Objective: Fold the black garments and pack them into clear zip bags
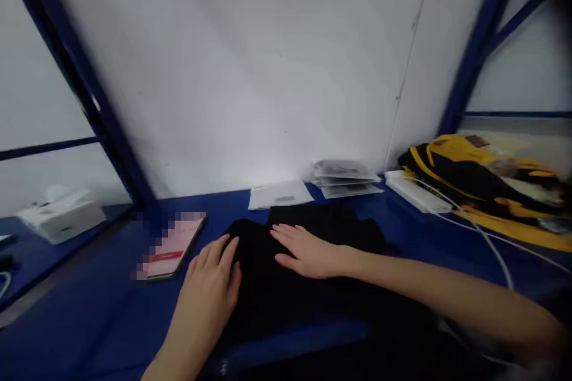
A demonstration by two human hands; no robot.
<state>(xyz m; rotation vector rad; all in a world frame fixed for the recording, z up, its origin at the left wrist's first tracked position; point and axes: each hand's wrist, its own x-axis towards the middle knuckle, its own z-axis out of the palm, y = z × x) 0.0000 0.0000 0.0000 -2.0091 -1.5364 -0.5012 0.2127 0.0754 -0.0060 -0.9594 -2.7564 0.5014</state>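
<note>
A black cloth, perhaps a garment (263, 262), lies spread on the blue table (111, 286) in front of me. My right hand (308, 253) rests flat on its middle, fingers stretched out toward the left. At the cloth's left edge is my left hand (210, 277), palm down with its fingers loosely bent and apart, holding nothing that I can see. The near part of the cloth runs into dark shadow, so its full shape cannot be made out.
Left of the cloth lies a phone (174, 247) with a pink screen. White packets (280, 194) and stacked clear bags (346, 178) sit along the wall. At right are a white power strip (417, 191), a cable (491, 244) and a yellow-black bag (473, 172). A tissue box (67, 220) stands far left.
</note>
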